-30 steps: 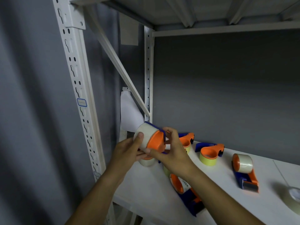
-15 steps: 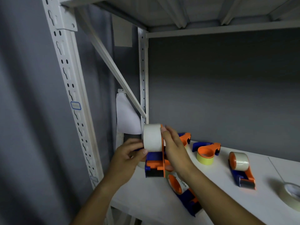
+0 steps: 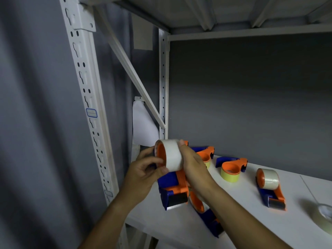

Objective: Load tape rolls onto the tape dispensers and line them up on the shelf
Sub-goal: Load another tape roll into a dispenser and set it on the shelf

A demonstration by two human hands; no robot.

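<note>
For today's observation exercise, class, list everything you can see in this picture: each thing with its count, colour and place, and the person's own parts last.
Held tape dispenser: one, blue and orange, carrying a clear tape roll, in both hands above the shelf's left end.
Dispensers on the shelf: four, blue and orange. One behind the hands; one with yellow tape; one with clear tape; one lying under the right forearm.
Loose tape roll: one, pale and translucent, at the shelf's right edge, cut off by the frame.
Shelf board: one, white.
Shelf posts: white, perforated, with a diagonal brace.
Wall: grey, behind.
Left hand: grips the roll's left side.
Right hand: curled round the dispenser.
</note>
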